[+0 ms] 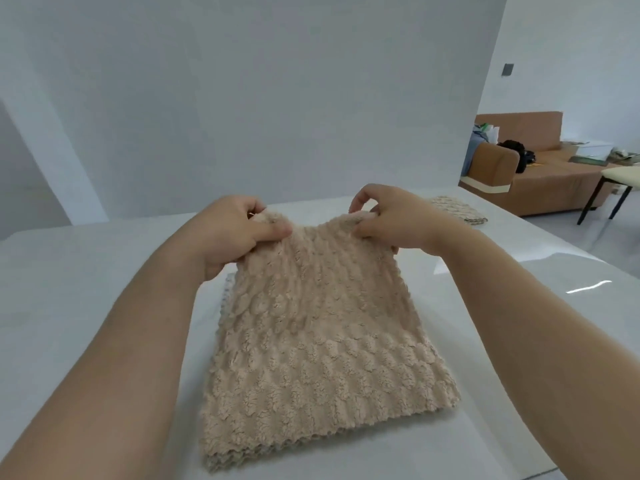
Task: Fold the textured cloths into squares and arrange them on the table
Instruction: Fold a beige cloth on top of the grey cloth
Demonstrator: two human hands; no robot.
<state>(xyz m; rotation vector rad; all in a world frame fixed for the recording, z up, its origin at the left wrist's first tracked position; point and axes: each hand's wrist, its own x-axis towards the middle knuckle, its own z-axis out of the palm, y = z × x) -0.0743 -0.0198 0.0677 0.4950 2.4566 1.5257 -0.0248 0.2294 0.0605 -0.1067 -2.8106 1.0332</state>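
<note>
Both hands pinch the beige cloth's (322,337) far corners, left hand (235,233) and right hand (391,220) level; the cloth runs from them toward the person, near edge on the table (86,271).

Bare forearms (145,327) run to the left hand (235,233) and right hand (398,221).

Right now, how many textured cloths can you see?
2. A beige cloth lies in front, its far corners pinched by the left hand and right hand; a paler cloth lies at the far right of the table. More may hide beneath the beige one.
</note>
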